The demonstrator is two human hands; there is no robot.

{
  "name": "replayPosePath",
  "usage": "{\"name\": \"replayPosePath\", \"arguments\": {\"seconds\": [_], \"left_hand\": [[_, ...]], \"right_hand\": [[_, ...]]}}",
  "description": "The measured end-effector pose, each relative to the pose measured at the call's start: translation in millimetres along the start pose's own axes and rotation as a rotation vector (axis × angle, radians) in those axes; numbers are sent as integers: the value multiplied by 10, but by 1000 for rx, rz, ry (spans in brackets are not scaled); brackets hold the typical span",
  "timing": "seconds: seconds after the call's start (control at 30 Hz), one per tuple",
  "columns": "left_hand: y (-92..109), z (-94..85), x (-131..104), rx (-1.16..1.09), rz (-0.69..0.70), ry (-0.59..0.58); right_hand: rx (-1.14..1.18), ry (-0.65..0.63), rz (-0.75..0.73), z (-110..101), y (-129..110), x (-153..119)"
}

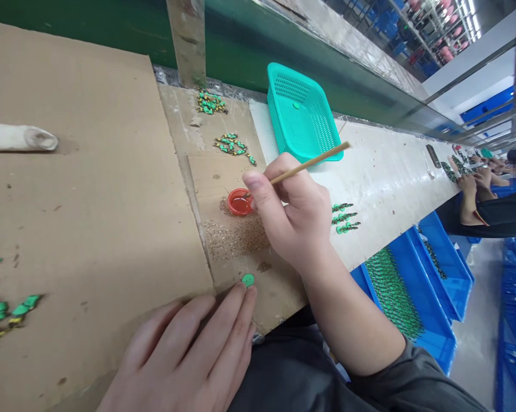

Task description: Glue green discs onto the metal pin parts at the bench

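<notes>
My right hand (296, 212) pinches a thin wooden stick (313, 165) between thumb and fingers. The stick's dark lower end reaches into a small red cup (239, 202) of clear-looking liquid. My left hand (198, 349) lies palm down at the near edge of the table. Its index and middle fingertips press on a small round green button (248, 280) with tiny holes; its thumb is mostly hidden. Between the cup and the button, many small glossy drops (234, 237) spot the cardboard. Behind the cup lie small green, yellow and black pieces (231, 145), with another pile (210, 103) farther back.
A turquoise basket (284, 134) stands behind my right hand, one green disc inside. Rows of green-and-dark pieces (344, 217) lie right of my wrist. More pieces (24, 306) are at left, near a pale tube (22, 138). Blue bins (433, 337) stand below the table. Another person (493, 200) works farther along.
</notes>
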State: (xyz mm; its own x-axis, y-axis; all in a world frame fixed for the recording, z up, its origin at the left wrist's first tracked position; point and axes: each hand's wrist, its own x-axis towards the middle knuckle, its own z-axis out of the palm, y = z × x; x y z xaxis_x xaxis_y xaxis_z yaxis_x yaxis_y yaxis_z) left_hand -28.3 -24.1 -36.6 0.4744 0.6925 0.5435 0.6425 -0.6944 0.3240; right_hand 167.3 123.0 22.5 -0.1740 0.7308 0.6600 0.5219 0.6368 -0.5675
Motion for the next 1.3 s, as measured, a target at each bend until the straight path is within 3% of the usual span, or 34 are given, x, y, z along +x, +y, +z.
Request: {"name": "replayPosePath", "arguments": {"seconds": [0.17, 0.37, 0.7, 1.03, 1.3], "left_hand": [[34, -17, -6, 9, -48, -16], [36, -8, -74, 6, -64, -44], [35, -18, -113, 12, -65, -60], [33, -50, -153, -48, -79, -100], [57, -69, -119, -40, -89, -112]], "right_hand": [[29, 97, 15, -158, -185, -212], [-18, -73, 114, -297, -259, -564], [-32, -43, 79, -259, -199, -596], [68, 44, -81, -284, -400, -925], [100, -4, -85, -266, -392, -953]]}}
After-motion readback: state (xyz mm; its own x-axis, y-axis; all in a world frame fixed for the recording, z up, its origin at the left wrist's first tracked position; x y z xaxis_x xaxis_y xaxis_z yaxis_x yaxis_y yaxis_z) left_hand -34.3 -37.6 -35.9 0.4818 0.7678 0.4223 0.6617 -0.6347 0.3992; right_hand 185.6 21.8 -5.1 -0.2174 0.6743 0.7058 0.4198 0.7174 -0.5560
